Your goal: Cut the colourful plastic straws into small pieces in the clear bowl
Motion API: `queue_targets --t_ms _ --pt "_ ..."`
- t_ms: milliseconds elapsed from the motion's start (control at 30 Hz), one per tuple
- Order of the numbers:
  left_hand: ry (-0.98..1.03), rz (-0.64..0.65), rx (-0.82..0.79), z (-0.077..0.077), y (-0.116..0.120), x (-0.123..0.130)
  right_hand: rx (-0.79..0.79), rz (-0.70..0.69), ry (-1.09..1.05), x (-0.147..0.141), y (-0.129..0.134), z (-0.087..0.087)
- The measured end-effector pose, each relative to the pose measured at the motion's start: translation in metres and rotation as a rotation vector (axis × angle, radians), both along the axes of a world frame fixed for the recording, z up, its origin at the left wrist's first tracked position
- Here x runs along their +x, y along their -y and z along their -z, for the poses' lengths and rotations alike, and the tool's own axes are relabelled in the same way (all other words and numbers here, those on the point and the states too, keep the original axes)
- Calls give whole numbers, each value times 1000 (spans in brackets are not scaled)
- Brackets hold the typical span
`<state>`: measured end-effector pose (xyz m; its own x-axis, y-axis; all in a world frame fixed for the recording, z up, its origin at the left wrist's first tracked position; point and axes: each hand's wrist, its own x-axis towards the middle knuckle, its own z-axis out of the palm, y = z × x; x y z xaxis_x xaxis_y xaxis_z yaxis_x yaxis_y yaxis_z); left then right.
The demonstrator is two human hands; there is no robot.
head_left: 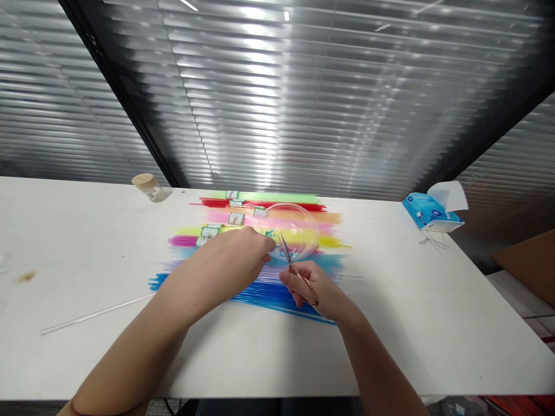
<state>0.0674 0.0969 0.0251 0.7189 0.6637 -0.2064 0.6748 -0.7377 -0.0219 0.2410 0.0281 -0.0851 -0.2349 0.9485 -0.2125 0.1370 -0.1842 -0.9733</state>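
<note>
My right hand grips small scissors with copper-coloured handles; their blades point up and are slightly apart. Just left of the blades, my left hand is closed, fingertips pinched together; whatever lies between them is too small to make out. Both hands are over a clear round plastic bowl with a few small bluish-green bits in it. The bowl rests on rows of thin coloured sticks or straws, among them a red bundle and a blue bundle. Paper bands wrap several bundles.
A clear thin tube lies on the white table at the left. A jar with a wooden-looking lid stands at the back left. At the back right sits a blue tissue pack. Blinds rise behind the table.
</note>
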Motion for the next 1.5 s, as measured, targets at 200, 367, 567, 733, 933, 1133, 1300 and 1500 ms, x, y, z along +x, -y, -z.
queue_targets --t_ms 200,367,567,733,933,1133,1300,1500 --pt "19 7 -5 1 -1 0 2 9 -5 0 0 -1" --pt "38 25 -1 4 0 -1 14 3 6 0 0 -2" --pt "22 14 3 5 -1 0 8 18 -31 0 0 -1" --pt "14 -17 1 4 0 0 1 50 -11 0 0 0" --pt "28 -105 31 2 1 -2 -19 115 14 2 -2 1" --pt "-16 -103 40 -2 1 2 -40 137 10 2 -2 0" --pt "-39 -113 55 -4 2 4 -36 139 12 2 -2 0" --pt "-33 -132 64 -5 3 5 -30 131 -2 2 -1 -1"
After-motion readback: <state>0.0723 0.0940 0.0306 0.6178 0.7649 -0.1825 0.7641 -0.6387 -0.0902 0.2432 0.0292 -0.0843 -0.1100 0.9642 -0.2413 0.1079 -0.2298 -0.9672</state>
